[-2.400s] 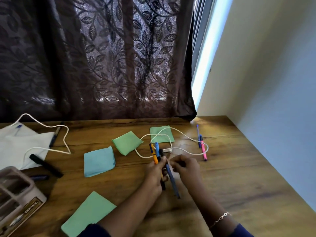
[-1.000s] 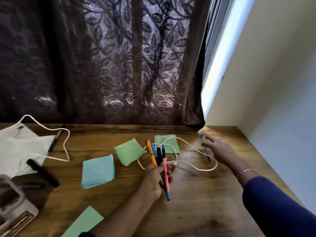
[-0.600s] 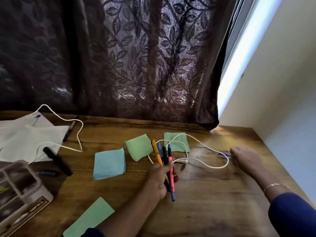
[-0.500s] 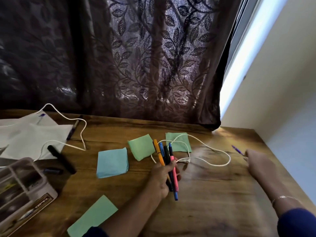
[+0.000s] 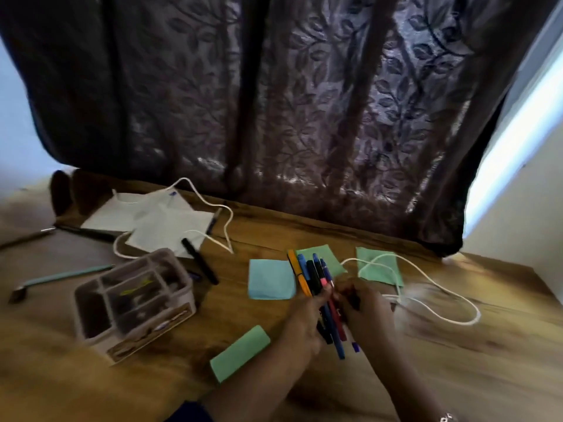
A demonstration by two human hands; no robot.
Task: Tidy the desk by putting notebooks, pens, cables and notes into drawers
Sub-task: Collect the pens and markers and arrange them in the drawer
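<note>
My left hand [image 5: 304,321] grips a bundle of several pens [image 5: 313,275], orange, blue, black and pink, fanned upward over the wooden desk [image 5: 457,360]. My right hand [image 5: 364,312] is pressed against the bundle from the right, fingers curled round a purple pen among them. A blue note pad [image 5: 269,278] lies just left of the pens. Green note pads lie behind them [image 5: 330,257], to the right [image 5: 380,266] and near my left forearm [image 5: 240,351]. A white cable [image 5: 438,300] loops on the right.
A beige compartment organiser [image 5: 134,300] stands at the left. Behind it lie white papers [image 5: 158,223], a second white cable [image 5: 219,226], a black marker [image 5: 199,264] and a teal pen [image 5: 64,277]. A dark curtain [image 5: 274,117] hangs along the desk's back; a wall stands right.
My right hand picked up the purple pen at the far right and brought it back to the bundle in my left hand. The view swung left.
</note>
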